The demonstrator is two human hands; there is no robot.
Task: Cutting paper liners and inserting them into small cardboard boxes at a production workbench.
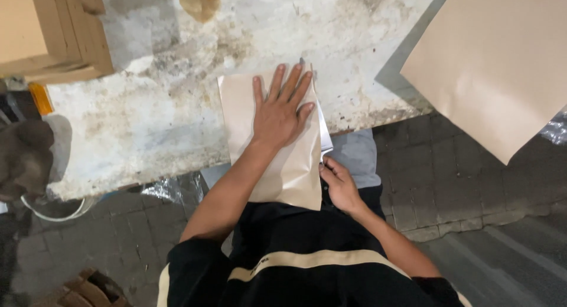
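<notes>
— Where is the left hand [280,109]?

— It lies flat on a folded sheet of brown paper [271,147], fingers stretched out and spread, palm pressing down. It grips nothing; it only pins the sheet.

— And the sheet itself?

— It rests on the near edge of a stained white table [147,118], and its lower part hangs past that edge over the person's lap.

— What about the right hand [338,186]?

— It sits low, just beside the sheet's right edge, with fingers curled. They close around the end of a thin, pale, blade-like strip [323,135] that runs up along that edge. I cannot tell what sort of tool it is.

— Anything else about?

— A large sheet of the same brown paper [496,65] lies at the upper right, well apart from both hands. A stack of cardboard [56,29] stands on the table's far left corner. Grey paving [449,183] shows below.
</notes>
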